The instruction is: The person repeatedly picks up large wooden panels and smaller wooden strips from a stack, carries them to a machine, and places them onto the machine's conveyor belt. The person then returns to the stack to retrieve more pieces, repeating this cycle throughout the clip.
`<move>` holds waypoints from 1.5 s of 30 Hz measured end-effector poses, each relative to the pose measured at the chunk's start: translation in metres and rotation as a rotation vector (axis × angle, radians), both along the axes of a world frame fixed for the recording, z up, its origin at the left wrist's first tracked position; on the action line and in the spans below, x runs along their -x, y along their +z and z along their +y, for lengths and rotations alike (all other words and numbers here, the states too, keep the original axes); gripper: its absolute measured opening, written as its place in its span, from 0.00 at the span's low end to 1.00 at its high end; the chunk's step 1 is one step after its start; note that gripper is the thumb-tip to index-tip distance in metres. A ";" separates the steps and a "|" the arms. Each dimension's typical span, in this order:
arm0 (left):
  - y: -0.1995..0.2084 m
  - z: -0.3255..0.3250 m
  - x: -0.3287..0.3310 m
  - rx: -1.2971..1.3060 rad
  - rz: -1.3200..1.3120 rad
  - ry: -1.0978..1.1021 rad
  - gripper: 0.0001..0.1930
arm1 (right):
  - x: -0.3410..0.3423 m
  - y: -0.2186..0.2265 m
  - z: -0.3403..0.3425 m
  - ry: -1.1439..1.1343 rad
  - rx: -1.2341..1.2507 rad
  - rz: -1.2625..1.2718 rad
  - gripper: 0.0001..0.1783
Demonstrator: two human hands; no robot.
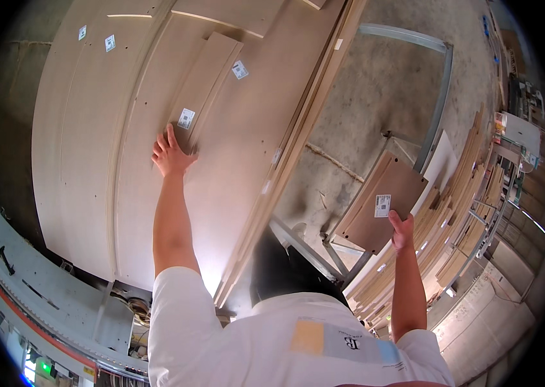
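Note:
My left hand (172,155) rests at the near end of a narrow brown board (211,71), its fingers spread and its thumb at the board's end corner. That board bears a white label and lies on a stack of large brown panels (233,148). On the right, my right hand (402,231) is closed on the edge of a small rectangular brown panel (375,184), thumb on top next to its white label. This panel is held away from the stack, above a metal frame; the fingers beneath it are hidden.
A grey metal frame (443,84) stands on the concrete floor right of the stack. Long wooden strips (437,226) lie farther right. At the lower left runs a machine bed (47,284) with an orange rail. Another board (227,13) lies on the stack's far part.

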State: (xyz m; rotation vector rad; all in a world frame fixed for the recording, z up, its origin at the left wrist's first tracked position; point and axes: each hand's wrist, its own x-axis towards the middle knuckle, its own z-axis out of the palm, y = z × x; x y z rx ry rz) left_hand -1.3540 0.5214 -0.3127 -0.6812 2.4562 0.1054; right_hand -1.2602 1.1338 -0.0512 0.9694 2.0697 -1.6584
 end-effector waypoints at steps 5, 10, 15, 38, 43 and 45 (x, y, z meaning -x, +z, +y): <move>-0.006 0.016 -0.033 -0.010 0.080 0.069 0.66 | 0.005 0.007 -0.017 -0.019 0.012 0.068 0.25; 0.000 0.034 -0.093 -0.070 0.094 0.161 0.64 | 0.004 0.004 -0.008 0.031 -0.032 -0.008 0.25; 0.009 0.051 -0.139 -0.213 0.040 0.308 0.65 | 0.004 0.006 -0.017 0.026 -0.012 0.044 0.23; -0.034 0.121 -0.095 -0.455 0.169 0.783 0.51 | 0.007 0.006 -0.008 0.148 0.005 0.021 0.19; -0.019 0.125 -0.086 -0.445 0.179 0.795 0.53 | 0.006 0.005 -0.010 0.084 0.060 0.011 0.18; -0.018 0.127 -0.081 -0.470 0.183 0.785 0.53 | 0.007 0.004 -0.006 0.088 0.026 -0.005 0.17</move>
